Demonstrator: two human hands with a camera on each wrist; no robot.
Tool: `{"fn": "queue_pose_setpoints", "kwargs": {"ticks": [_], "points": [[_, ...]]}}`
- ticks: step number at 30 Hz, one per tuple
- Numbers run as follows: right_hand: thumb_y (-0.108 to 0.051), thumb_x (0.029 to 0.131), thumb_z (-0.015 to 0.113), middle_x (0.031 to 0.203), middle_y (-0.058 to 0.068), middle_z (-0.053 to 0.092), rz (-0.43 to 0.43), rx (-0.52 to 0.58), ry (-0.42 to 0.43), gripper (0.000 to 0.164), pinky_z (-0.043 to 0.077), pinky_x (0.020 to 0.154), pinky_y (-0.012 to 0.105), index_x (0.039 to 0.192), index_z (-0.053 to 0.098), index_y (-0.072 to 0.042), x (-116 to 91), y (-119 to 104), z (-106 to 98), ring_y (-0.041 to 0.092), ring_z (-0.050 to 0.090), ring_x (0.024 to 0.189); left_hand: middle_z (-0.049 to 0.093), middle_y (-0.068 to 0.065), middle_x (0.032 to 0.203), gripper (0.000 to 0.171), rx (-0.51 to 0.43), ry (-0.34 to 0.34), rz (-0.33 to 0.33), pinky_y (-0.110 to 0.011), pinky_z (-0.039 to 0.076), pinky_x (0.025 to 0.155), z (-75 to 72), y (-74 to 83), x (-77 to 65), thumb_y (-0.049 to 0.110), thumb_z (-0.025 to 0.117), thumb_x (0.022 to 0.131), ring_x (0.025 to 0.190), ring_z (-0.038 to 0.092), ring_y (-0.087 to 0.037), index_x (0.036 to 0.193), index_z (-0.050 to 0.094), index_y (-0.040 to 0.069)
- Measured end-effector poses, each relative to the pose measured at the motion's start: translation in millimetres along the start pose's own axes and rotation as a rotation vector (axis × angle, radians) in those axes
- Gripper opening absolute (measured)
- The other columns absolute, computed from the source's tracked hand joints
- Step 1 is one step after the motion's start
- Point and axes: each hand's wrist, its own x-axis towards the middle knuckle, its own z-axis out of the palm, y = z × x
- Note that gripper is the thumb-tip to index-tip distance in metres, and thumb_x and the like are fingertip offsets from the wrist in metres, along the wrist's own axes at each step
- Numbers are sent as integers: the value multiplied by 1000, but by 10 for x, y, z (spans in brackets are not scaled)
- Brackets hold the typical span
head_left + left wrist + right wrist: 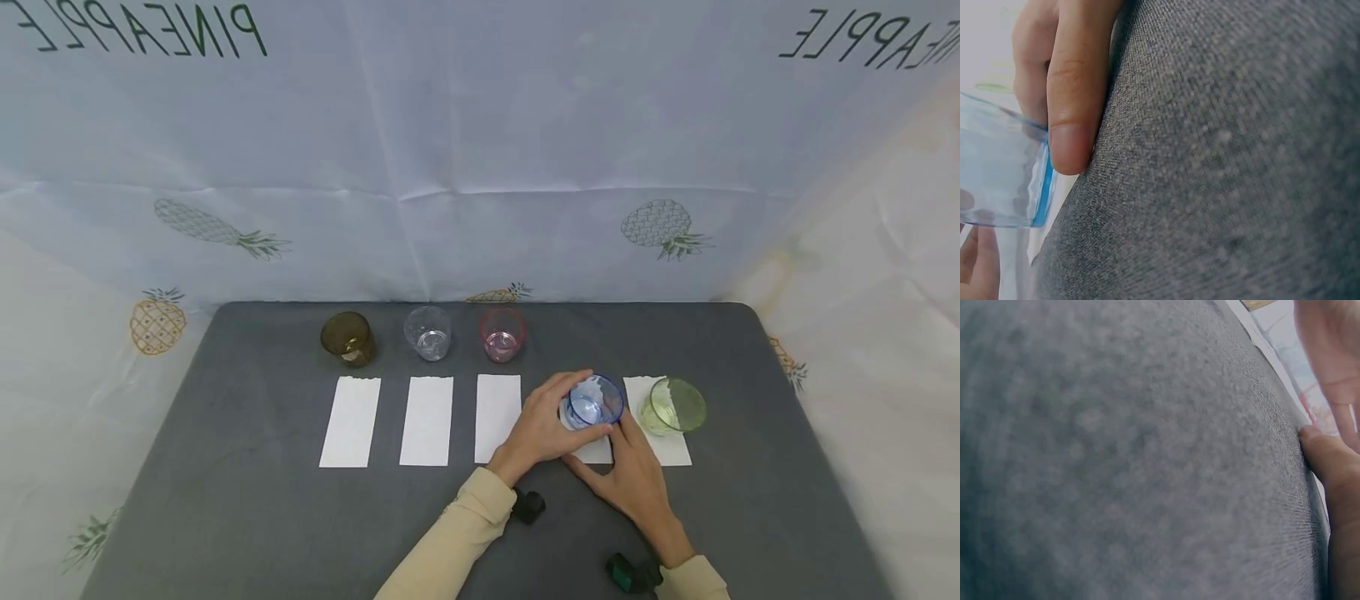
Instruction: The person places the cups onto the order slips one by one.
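A clear blue glass (pixel 594 402) is low over the fourth white paper strip (pixel 597 452), partly covering it in the head view. My left hand (pixel 551 421) grips the glass from its left, fingers at the far side and thumb across the near side. My right hand (pixel 633 473) is just right of the glass, its fingers straight and spread. The right thumb (pixel 1071 125) lies low by the tabletop near the glass's thick blue base. In the right wrist view the left hand (pixel 1335 362) shows above the right thumb.
A green glass (pixel 675 407) stands on the rightmost paper strip (pixel 677 450). Along the back are a brown glass (pixel 348 337), a colourless glass (pixel 428 332) and a pink glass (pixel 502 333). Three bare paper strips (pixel 427 421) lie in front of them on the dark grey table (pixel 262 517).
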Motion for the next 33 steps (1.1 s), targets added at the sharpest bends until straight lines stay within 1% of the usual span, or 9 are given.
{"fn": "queue_pose_setpoints", "kwargs": {"ticks": [5, 10, 11, 15, 18, 21, 23, 27, 33], "points": [[-62, 74, 84, 152, 19, 50, -13, 23, 27, 105, 17, 124, 10, 151, 47, -1, -13, -15, 7, 34, 52, 136, 60, -5, 145, 77, -9, 2, 0, -29, 53, 106, 13, -15, -6, 36, 85, 83, 131, 62, -21, 149, 53, 13], [-73, 81, 71, 150, 21, 51, -43, 29, 54, 105, 13, 122, 6, 151, 47, 1, -6, -14, 12, 36, 53, 134, 60, -4, 145, 77, -4, 6, 5, -30, 53, 107, 19, -20, -13, 37, 85, 83, 131, 62, -20, 149, 52, 16], [-72, 81, 72, 150, 20, 52, -52, 26, 62, 104, 19, 123, 9, 150, 47, 2, -1, -16, 12, 36, 54, 134, 60, -4, 146, 77, 1, 6, 4, -30, 53, 107, 15, -15, -13, 37, 84, 83, 132, 61, -20, 150, 52, 17], [-68, 81, 74, 149, 21, 53, -73, 30, 75, 104, 20, 123, 10, 151, 46, 3, 12, -19, 13, 37, 55, 132, 60, -4, 146, 77, -3, 7, -5, -31, 52, 108, 12, -16, -16, 37, 84, 83, 133, 61, -19, 150, 51, 19], [-67, 80, 76, 148, 21, 53, -78, 27, 80, 103, 28, 122, 19, 150, 47, 3, 14, -23, 18, 38, 56, 131, 60, -4, 146, 77, -15, 5, -8, -31, 52, 108, 9, -15, -20, 36, 84, 83, 132, 61, -21, 150, 52, 16], [-62, 78, 81, 147, 22, 54, -59, 18, 83, 99, 41, 113, 39, 147, 51, 3, 0, -42, 8, 39, 56, 129, 59, -5, 146, 77, -11, 0, -7, -31, 52, 108, 3, 2, -25, 37, 83, 84, 132, 61, -22, 150, 52, 13], [-55, 74, 86, 146, 24, 53, -31, 9, 86, 96, 44, 105, 50, 143, 54, 4, -20, -62, 3, 42, 56, 128, 59, -5, 146, 77, -9, -1, -11, -31, 52, 108, 0, 13, -25, 37, 84, 84, 132, 61, -21, 150, 52, 13], [-41, 66, 92, 147, 27, 51, 48, 3, 77, 93, 44, 104, 58, 139, 57, 5, -75, -119, -12, 45, 53, 131, 59, -4, 147, 78, 3, -4, -21, -30, 52, 108, -2, 29, -13, 38, 84, 83, 133, 60, -18, 150, 52, 13], [-34, 65, 94, 148, 26, 50, 119, 20, 64, 91, 46, 102, 60, 139, 58, 4, -155, -191, -41, 44, 51, 135, 57, -5, 149, 80, 40, -14, -36, -35, 51, 110, 9, 40, -19, 41, 82, 85, 136, 57, -19, 152, 49, 13]]}}
